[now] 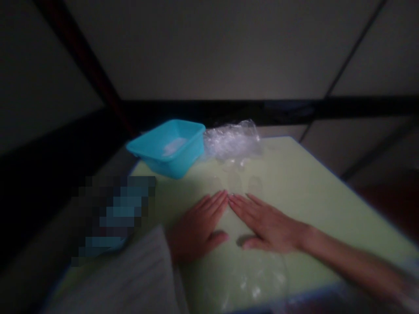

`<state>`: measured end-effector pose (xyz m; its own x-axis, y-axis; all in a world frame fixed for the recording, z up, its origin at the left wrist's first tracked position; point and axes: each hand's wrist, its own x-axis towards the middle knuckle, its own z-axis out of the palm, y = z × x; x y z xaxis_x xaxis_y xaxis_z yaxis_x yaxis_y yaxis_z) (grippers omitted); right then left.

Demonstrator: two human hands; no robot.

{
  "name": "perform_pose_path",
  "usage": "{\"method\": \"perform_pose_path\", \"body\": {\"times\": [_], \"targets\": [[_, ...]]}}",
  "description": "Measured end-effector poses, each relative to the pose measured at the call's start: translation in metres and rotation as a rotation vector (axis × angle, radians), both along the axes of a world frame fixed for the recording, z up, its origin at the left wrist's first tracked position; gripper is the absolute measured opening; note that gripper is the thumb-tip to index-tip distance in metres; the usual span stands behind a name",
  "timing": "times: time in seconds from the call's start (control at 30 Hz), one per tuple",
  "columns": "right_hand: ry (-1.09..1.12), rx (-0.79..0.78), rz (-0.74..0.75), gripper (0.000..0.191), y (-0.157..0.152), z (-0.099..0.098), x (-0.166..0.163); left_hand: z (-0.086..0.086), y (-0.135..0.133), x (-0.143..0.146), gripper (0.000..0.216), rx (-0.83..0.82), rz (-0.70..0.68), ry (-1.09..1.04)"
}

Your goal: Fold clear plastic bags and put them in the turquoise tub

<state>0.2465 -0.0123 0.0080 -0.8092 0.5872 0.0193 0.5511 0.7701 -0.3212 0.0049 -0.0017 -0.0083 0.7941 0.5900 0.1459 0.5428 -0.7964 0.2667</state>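
Clear plastic sheet (250,279) shows on the near side of the fingers (218,199) of the left hand (196,231) and right hand (266,222), which lie flat, tips nearly meeting, gripping nothing; uneven pressure could wrinkle or drag it. Counted: 2 hands, 1 sheet, 1 turquoise basin (190,159) beyond the fingers leftward, 1 crumpled plastic bundle (232,140) ahead, 1 counter (310,196).

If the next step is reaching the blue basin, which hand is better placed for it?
Probably the left hand. The blue basin stands toward the far left of the table, nearer to that hand; the right hand lies farther away.
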Motion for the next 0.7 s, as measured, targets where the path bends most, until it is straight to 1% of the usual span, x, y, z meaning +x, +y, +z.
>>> {"method": "perform_pose_path", "body": {"times": [0.07, 0.13, 0.23, 0.3, 0.4, 0.47, 0.53, 0.6, 0.63, 0.7], "targets": [[0.071, -0.075, 0.002, 0.082, 0.003, 0.006, 0.004, 0.001, 0.0, -0.003, 0.069, -0.057, 0.015, -0.069], [0.208, -0.172, -0.003, 0.074, 0.007, 0.014, 0.012, 0.004, 0.001, -0.007, 0.067, -0.18, 0.053, -0.219], [0.493, -0.283, -0.059, 0.054, 0.011, 0.025, 0.02, 0.012, 0.004, -0.017, 0.059, -0.498, 0.106, -0.544], [0.63, -0.373, -0.051, 0.043, 0.01, 0.026, 0.021, 0.016, 0.009, -0.021, 0.058, -0.759, 0.095, -0.679], [0.667, -0.539, 0.051, 0.039, 0.006, 0.02, 0.013, 0.016, 0.014, -0.024, 0.061, -0.985, 0.069, -0.741], [0.642, -0.592, 0.088, 0.038, 0.005, 0.017, 0.009, 0.013, 0.016, -0.023, 0.062, -1.104, 0.059, -0.758], [0.65, -0.578, 0.072, 0.036, 0.004, 0.017, 0.007, 0.013, 0.016, -0.022, 0.06, -1.231, 0.068, -0.776], [0.691, -0.488, 0.049, 0.031, 0.003, 0.021, 0.008, 0.015, 0.015, -0.021, 0.058, -1.281, 0.081, -0.813], [0.7, -0.424, 0.065, 0.028, 0.002, 0.023, 0.008, 0.017, 0.014, -0.02, 0.057, -1.281, 0.083, -0.838], [0.638, -0.279, 0.188, 0.026, -0.004, 0.026, 0.008, 0.022, 0.012, -0.018, 0.055, -1.272, 0.088, -0.882]]}}
